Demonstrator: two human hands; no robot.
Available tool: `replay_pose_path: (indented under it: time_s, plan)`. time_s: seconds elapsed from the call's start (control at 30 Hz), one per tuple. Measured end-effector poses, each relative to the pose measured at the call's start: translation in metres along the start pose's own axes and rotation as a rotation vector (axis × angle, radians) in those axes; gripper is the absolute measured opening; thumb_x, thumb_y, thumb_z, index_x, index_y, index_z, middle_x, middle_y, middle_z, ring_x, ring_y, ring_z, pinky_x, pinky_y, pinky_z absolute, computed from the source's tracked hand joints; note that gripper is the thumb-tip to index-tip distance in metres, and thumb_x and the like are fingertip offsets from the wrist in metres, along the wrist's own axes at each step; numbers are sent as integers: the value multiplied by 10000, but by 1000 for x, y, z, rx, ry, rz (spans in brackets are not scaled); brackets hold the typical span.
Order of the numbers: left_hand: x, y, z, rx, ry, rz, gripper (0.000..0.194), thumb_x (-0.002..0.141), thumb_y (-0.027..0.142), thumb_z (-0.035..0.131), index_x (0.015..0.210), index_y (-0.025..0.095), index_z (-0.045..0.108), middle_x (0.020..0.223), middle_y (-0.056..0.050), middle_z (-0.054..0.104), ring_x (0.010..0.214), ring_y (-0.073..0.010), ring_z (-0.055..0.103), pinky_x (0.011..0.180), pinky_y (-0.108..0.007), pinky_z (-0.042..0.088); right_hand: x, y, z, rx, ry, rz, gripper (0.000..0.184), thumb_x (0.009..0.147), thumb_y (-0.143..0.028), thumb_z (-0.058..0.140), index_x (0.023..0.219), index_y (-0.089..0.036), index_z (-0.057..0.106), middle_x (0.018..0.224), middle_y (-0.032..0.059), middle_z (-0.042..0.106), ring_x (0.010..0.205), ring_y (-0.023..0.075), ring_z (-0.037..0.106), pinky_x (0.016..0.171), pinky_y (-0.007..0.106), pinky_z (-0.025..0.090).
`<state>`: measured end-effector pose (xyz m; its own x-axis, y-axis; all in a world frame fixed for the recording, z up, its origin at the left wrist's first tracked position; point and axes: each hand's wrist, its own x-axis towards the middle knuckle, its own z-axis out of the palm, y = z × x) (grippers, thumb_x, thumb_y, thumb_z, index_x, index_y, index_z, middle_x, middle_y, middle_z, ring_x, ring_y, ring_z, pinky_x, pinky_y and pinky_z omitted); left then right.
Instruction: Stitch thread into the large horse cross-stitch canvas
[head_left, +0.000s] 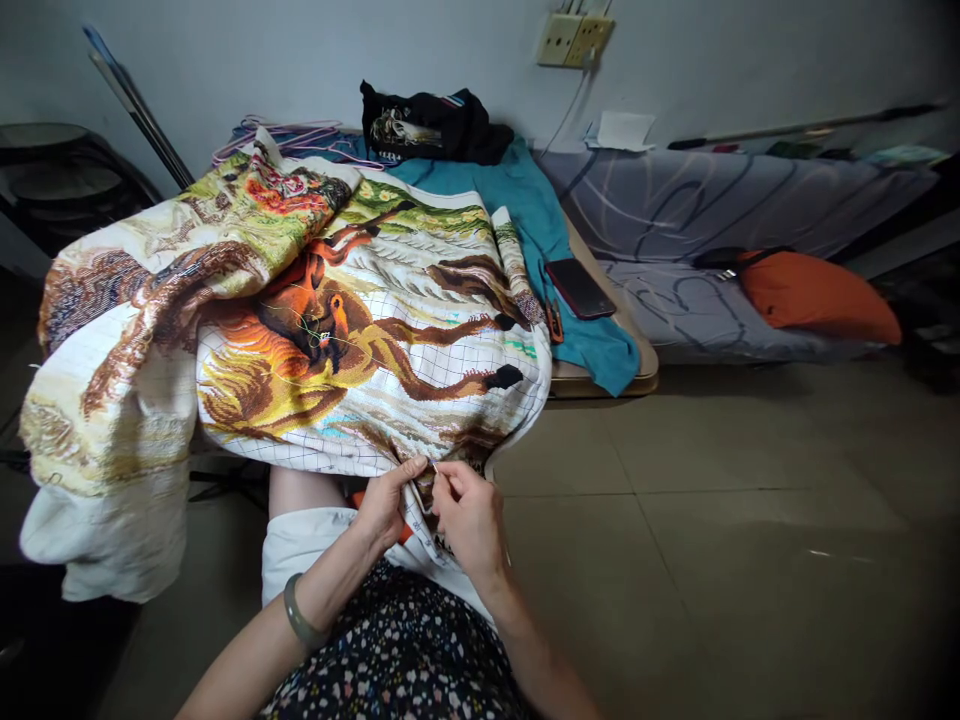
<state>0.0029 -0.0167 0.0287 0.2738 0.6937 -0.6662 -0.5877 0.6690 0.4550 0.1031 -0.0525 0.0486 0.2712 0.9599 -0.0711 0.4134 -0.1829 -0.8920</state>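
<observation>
Left hand (381,508) pinches stitched cloth (360,350); right hand (472,515) pinches apparent needle (435,466); best with fabric taut, point square to weave

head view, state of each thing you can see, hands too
embroidered cloth, draped, partly stitched, bare grid showing in places
left hand, pinching the cloth's near edge
right hand, fingertips pinched together at the cloth
phone, lying flat, screen dark
teal fabric, rumpled, hanging over an edge
black fabric, bunched up
wall socket, plug in
</observation>
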Motion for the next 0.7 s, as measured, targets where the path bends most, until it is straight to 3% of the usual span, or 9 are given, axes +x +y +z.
replay_pose_path:
  time_s: [0.1,0.23,0.37,0.7]
  plan:
    - [0,-1,0,15,-40,29,193,615,263,728,630,106,618,478,-18,583,380,-130,500,393,-256,392,-2,-1,4,127,-35,70,160,840,-307,460,826,-170,542,541,-15,575,364,98,494,388,189,400]
    - [1,0,3,16,53,37,196,559,227,750,630,103,617,519,-22,606,439,-135,537,451,-262,424,-1,8,7,278,-63,138,166,791,-326,524,794,-161,543,637,8,585,470,114,543,391,186,435]
    - [1,1,6,25,90,74,212,525,223,757,617,106,605,513,-5,593,432,-121,519,446,-256,408,0,13,8,337,-56,151,140,746,-295,559,753,-156,558,590,-10,547,471,106,514,407,183,436]
    - [1,2,8,42,99,78,193,541,224,729,624,108,599,514,5,578,428,-109,500,442,-253,397,-1,14,12,237,25,26,141,792,-275,527,725,-163,579,598,0,567,510,120,533,482,207,452]
